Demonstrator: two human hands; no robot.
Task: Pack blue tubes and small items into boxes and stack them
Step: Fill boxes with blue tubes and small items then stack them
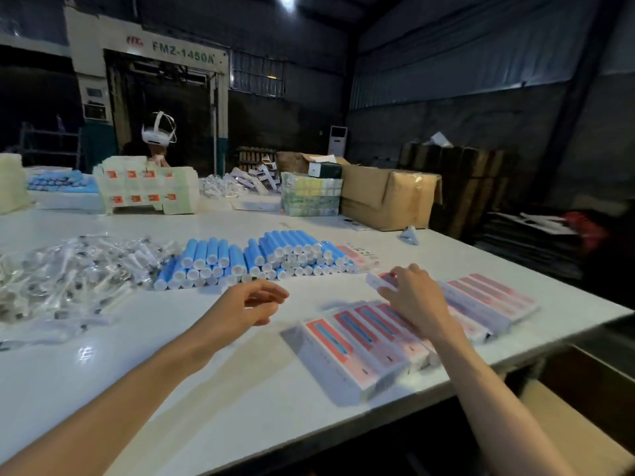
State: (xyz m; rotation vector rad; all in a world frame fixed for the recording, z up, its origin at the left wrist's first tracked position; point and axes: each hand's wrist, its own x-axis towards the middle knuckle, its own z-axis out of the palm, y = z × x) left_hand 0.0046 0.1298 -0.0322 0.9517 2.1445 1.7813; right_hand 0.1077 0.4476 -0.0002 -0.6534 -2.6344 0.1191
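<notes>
- The left hand (252, 304) is hovering over the counter (206, 389), fingers loosely curled, holding nothing.
- The right hand (417, 295) is gripping one box (378, 281) above the rows of boxes (357, 348) lying by the counter's right edge.
- The blue tubes (275, 257) are lying piled mid-counter, with the bagged small items (75, 269) sitting toward the left edge.

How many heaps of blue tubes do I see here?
3: a left heap and a right heap side by side in the middle, and a far heap at back left. Others may be hidden.
</notes>
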